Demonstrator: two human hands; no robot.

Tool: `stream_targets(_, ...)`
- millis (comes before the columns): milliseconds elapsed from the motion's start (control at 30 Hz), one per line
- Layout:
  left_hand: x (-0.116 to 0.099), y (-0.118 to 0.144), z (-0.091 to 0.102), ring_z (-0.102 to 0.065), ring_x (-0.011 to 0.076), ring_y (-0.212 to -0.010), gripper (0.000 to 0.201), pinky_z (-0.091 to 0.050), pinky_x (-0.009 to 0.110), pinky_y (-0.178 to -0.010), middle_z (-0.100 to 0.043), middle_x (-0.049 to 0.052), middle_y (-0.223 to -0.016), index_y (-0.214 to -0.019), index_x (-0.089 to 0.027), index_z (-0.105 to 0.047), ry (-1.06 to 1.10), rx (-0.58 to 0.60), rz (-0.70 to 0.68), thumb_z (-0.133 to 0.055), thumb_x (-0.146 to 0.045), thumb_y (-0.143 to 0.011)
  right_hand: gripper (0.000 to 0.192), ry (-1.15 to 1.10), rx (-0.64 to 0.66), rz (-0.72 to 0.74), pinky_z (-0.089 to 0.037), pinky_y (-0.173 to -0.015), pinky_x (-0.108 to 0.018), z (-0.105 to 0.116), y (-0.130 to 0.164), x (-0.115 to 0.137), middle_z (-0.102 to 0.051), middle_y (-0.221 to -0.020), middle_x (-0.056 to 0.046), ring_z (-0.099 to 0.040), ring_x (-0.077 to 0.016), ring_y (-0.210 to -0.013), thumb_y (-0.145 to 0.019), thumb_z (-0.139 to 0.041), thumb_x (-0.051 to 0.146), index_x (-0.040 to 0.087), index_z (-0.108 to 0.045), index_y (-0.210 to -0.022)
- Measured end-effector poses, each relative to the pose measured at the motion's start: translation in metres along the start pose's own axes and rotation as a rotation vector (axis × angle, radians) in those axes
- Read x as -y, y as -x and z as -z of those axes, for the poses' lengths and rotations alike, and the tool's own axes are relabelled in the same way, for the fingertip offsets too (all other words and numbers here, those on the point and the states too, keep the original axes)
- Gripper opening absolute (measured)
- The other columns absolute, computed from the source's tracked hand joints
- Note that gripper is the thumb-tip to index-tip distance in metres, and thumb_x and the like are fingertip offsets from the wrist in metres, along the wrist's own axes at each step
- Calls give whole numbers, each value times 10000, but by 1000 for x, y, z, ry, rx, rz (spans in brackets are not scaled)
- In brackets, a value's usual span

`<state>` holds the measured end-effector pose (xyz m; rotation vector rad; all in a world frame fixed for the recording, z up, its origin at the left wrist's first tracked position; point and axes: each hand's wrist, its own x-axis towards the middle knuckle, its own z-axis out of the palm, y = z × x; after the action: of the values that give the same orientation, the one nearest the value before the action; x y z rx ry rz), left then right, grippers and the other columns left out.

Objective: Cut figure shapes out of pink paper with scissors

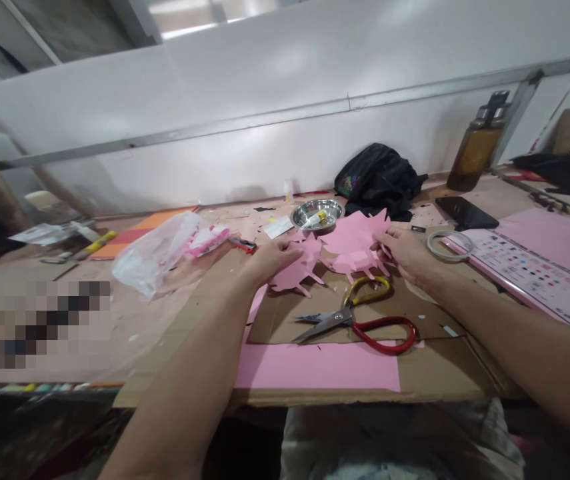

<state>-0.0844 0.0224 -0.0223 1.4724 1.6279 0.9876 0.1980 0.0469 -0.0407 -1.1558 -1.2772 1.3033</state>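
My left hand (272, 259) pinches a small pink paper cutout (298, 267) with spiky, leg-like strips along its edges. To its right, my right hand (397, 248) has its fingers closed on the edge of a larger pink paper cutout (355, 235), also spiky at the rim. Just below both hands, a pair of scissors (347, 317) with one yellow and one red handle lies with its blades parted on brown cardboard (279, 323). A pink paper sheet (315, 367) sticks out from under that cardboard toward me.
A metal bowl (297, 217) holding a small tube stands behind the cutouts, near a black bag (377, 177). On the right are a phone (466, 212), a tape roll (449, 256), a printed pink pack (539, 267) and a bottle (475, 150). A plastic bag (152, 257) lies left.
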Motion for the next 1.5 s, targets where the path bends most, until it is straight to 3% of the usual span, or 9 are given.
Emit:
stream_targets(233, -7, 3, -2, -429, 136, -462, 179, -265, 268, -437, -487, -24, -507, -611, -211, -586, -359, 103, -103, -669, -319, -725, 253, 21, -19, -38, -296, -330, -196, -2, 3, 5, -485, -502, 46, -399, -66, -375, -796, -675, 238, 204, -495, -622)
stream_targets(400, -3, -4, -7, -540, 186, -638, 182, -358, 288, -570, -627, 24, -662, -708, -201, -644, -457, -60, -211, -623, -360, -793, 181, 69, -11, -65, -296, -313, -209, 0, 2, 2, -559, -550, 23, -468, -88, -372, -874, -586, 217, 193, -553, -698)
stream_targets(567, -12, -8, -11, -583, 208, -789, 357, -415, 303, -738, -660, 47, -769, -730, -199, -641, -301, -250, -366, -513, -487, -897, 189, 145, 4, -38, -305, -319, -203, -2, 3, 1, -546, -520, 35, -418, -67, -345, -880, -618, 210, 181, -592, -695)
stream_targets(767, -44, 10, -34, -530, 175, -706, 388, -405, 289, -659, -610, 17, -755, -820, -204, -640, -86, 106, -339, -527, -569, -888, 199, 238, 68, -11, -338, -388, -204, -11, 20, 21, -607, -579, -7, -498, -92, -440, -858, -629, 172, 178, -602, -660)
stream_targets(933, -58, 18, -51, -311, 118, -547, 458, -242, 284, -534, -327, -46, -564, -578, -218, -324, -243, 98, -348, -598, -452, -859, 210, 268, 166, 151, -389, -504, -227, -10, 26, 34, -617, -634, -18, -509, -130, -574, -855, -661, 233, 192, -605, -656)
stream_targets(1100, -62, 23, -56, -323, 118, -535, 460, -242, 283, -532, -344, -46, -553, -577, -220, -314, -336, 130, -410, -610, -433, -857, 383, 319, 115, 205, -364, -525, -249, -4, 25, 36, -539, -590, -6, -466, -147, -601, -843, -711, 470, 208, -520, -639)
stream_targets(1200, -67, 31, -60, -413, 144, -551, 390, -290, 284, -545, -453, -23, -549, -592, -219, -456, -411, 161, -415, -558, -435, -901, 389, 301, 103, 227, -349, -523, -255, -8, 27, 35, -507, -589, 5, -446, -137, -589, -849, -703, 443, 208, -499, -616)
stream_targets(1333, -71, 46, -69, -527, 178, -644, 295, -351, 289, -612, -628, 29, -681, -758, -223, -671, -513, 44, -539, -490, -355, -950, 332, 113, 80, 125, -333, -481, -258, -15, 28, 29, -503, -585, 7, -437, -127, -527, -896, -638, 356, 215, -495, -632)
stream_targets(1500, -66, 51, -67, -518, 184, -669, 309, -353, 299, -644, -614, 35, -717, -791, -225, -636, -401, -226, -645, -467, -413, -969, 364, -187, -70, 7, -246, -406, -230, -9, 15, 27, -380, -547, 51, -318, -90, -445, -876, -660, 330, 229, -398, -645)
